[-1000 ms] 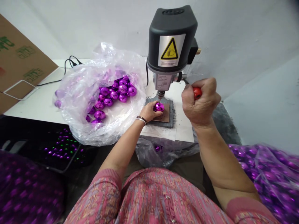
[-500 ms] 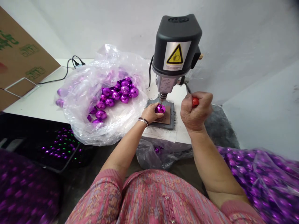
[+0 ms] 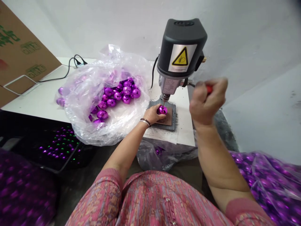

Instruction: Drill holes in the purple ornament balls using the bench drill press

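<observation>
With thumb and fingers, my left hand [image 3: 152,115] grips a shiny purple mirror-faceted ball [image 3: 162,110] on a brown board [image 3: 167,119]. The board lies on the grey base [image 3: 174,124] of a black bench drill press [image 3: 182,47]. Its chuck [image 3: 166,97] stands just above the ball, and the thin bit reaches down to the ball's top; whether it has entered cannot be made out. My right hand [image 3: 205,103], blurred by motion, is wrapped round the red knob [image 3: 209,89] of the drill's feed lever, right of the machine.
Left of the drill, a clear plastic bag [image 3: 80,131] lies open on the white table [image 3: 47,110] with several purple balls [image 3: 127,91]. A cardboard box [image 3: 28,56] and black cable stand farther left. Large bags of purple balls [image 3: 270,182] fill the lower right and lower left.
My right hand has risen and moved right with the red knob. The left hand and ball stay under the bit. The camera view has shifted slightly.
</observation>
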### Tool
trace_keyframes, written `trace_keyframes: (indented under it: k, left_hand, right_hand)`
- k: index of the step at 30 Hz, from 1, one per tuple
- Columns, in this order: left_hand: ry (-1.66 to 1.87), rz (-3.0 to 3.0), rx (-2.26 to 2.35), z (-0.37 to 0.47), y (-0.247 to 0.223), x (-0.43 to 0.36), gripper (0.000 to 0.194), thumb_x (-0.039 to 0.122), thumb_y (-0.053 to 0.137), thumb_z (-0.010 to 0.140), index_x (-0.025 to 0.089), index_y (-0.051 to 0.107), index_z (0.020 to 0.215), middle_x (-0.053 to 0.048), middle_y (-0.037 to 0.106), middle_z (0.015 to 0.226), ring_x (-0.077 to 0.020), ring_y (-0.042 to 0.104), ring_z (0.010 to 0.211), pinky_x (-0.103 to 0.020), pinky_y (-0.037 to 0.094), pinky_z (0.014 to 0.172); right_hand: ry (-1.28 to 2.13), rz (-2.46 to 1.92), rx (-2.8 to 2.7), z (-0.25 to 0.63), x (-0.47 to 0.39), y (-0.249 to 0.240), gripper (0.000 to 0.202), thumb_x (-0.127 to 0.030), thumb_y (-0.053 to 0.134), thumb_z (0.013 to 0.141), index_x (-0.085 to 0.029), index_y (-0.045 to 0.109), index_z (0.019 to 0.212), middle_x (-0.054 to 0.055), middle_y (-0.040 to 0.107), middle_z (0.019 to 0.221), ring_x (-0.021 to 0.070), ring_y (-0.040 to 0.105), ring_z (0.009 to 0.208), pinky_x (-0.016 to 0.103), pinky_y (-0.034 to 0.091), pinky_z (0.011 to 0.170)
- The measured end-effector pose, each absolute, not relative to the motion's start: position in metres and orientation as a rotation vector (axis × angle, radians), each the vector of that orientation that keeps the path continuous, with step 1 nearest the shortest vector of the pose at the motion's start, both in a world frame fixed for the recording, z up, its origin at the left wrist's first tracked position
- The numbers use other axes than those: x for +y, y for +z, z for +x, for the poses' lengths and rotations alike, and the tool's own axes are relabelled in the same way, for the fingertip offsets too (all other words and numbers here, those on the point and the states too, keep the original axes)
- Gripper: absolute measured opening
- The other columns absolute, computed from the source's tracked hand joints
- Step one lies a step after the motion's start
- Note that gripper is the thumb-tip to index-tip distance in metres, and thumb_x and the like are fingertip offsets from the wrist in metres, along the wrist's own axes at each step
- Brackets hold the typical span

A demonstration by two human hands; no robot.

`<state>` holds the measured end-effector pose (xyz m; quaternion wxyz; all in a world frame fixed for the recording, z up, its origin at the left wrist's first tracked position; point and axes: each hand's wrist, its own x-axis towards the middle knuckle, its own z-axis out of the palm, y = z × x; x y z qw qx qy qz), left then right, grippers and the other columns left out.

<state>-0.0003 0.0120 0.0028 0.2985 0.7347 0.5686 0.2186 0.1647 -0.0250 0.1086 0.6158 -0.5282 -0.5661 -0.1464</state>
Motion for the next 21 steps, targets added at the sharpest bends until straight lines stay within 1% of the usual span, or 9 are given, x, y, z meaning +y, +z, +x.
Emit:
trace_keyframes:
  k: [2, 5, 8, 10, 12, 15, 17, 19, 21]
  left_hand:
    - [0.612, 1.891, 1.538, -0.005, 0.010, 0.003, 0.067, 0.035, 0.076, 0.075, 0.015, 0.058, 0.137, -0.010, 0.071, 0.120, -0.0245, 0.066, 0.108, -0.033, 0.050, 0.097]
    - [0.692, 1.847, 1.514, -0.020, 0.022, -0.028, 0.062, 0.038, 0.072, 0.078, 0.017, 0.059, 0.135, -0.007, 0.072, 0.114, -0.0217, 0.067, 0.101, -0.031, 0.052, 0.092]
    - [0.565, 1.954, 1.142, -0.034, 0.021, -0.072, 0.065, 0.038, 0.073, 0.075, 0.021, 0.059, 0.136, -0.008, 0.070, 0.123, -0.0214, 0.067, 0.105, -0.030, 0.053, 0.092]
    - [0.313, 2.032, 0.899, -0.033, 0.009, -0.100, 0.069, 0.035, 0.076, 0.071, 0.021, 0.059, 0.137, -0.010, 0.069, 0.127, -0.0234, 0.066, 0.110, -0.031, 0.053, 0.097]
    - [0.041, 2.108, 0.854, -0.024, -0.012, -0.122, 0.072, 0.034, 0.076, 0.071, 0.019, 0.058, 0.139, -0.013, 0.068, 0.129, -0.0273, 0.066, 0.116, -0.035, 0.051, 0.103]
    - [-0.339, 2.151, 1.155, -0.008, -0.047, -0.138, 0.068, 0.036, 0.067, 0.081, 0.021, 0.050, 0.146, -0.016, 0.065, 0.134, -0.0320, 0.065, 0.119, -0.043, 0.053, 0.101]
    - [-0.492, 2.111, 1.342, -0.003, -0.064, -0.142, 0.069, 0.034, 0.064, 0.085, 0.021, 0.045, 0.149, -0.020, 0.062, 0.136, -0.0344, 0.066, 0.119, -0.046, 0.054, 0.098]
    - [-0.573, 2.067, 1.400, -0.005, -0.072, -0.144, 0.074, 0.034, 0.073, 0.079, 0.017, 0.048, 0.147, -0.024, 0.062, 0.135, -0.0375, 0.067, 0.117, -0.047, 0.055, 0.095]
    - [-0.613, 2.045, 1.369, -0.011, -0.072, -0.147, 0.075, 0.034, 0.082, 0.070, 0.015, 0.058, 0.137, -0.024, 0.067, 0.127, -0.0387, 0.068, 0.113, -0.046, 0.055, 0.094]
  right_hand:
    - [-0.144, -1.279, -1.286, 0.165, -0.017, 0.142, 0.019, -0.024, 0.050, 0.090, -0.019, 0.038, 0.076, -0.002, 0.041, 0.069, 0.0071, 0.036, 0.065, 0.023, 0.037, 0.069]
    - [0.088, -1.458, -1.239, 0.165, -0.006, 0.182, 0.033, -0.013, 0.054, 0.088, -0.019, 0.031, 0.066, -0.005, 0.035, 0.063, 0.0054, 0.027, 0.063, 0.024, 0.030, 0.069]
    - [0.127, -1.563, -1.240, 0.164, -0.001, 0.199, 0.038, -0.010, 0.053, 0.090, -0.019, 0.028, 0.062, -0.006, 0.028, 0.060, 0.0049, 0.021, 0.063, 0.026, 0.023, 0.068]
    - [0.131, -1.594, -1.235, 0.164, 0.000, 0.202, 0.040, -0.010, 0.051, 0.091, -0.018, 0.026, 0.061, -0.006, 0.025, 0.060, 0.0044, 0.019, 0.063, 0.027, 0.020, 0.068]
    - [0.159, -1.570, -1.246, 0.164, 0.000, 0.201, 0.040, -0.012, 0.050, 0.092, -0.018, 0.026, 0.061, -0.005, 0.024, 0.061, 0.0039, 0.019, 0.064, 0.027, 0.019, 0.067]
    - [0.219, -1.497, -1.276, 0.165, -0.001, 0.201, 0.039, -0.018, 0.051, 0.092, -0.017, 0.026, 0.062, -0.004, 0.025, 0.063, 0.0033, 0.019, 0.064, 0.027, 0.017, 0.066]
    - [0.226, -1.477, -1.288, 0.166, -0.001, 0.200, 0.038, -0.018, 0.050, 0.092, -0.017, 0.026, 0.062, -0.004, 0.026, 0.064, 0.0034, 0.019, 0.065, 0.026, 0.017, 0.066]
    - [0.212, -1.480, -1.309, 0.170, 0.002, 0.198, 0.036, -0.019, 0.049, 0.092, -0.017, 0.027, 0.064, -0.004, 0.027, 0.065, 0.0034, 0.019, 0.067, 0.025, 0.017, 0.067]
    - [0.200, -1.461, -1.347, 0.177, 0.008, 0.193, 0.034, -0.025, 0.048, 0.093, -0.017, 0.028, 0.067, -0.004, 0.029, 0.068, 0.0034, 0.019, 0.069, 0.024, 0.019, 0.069]
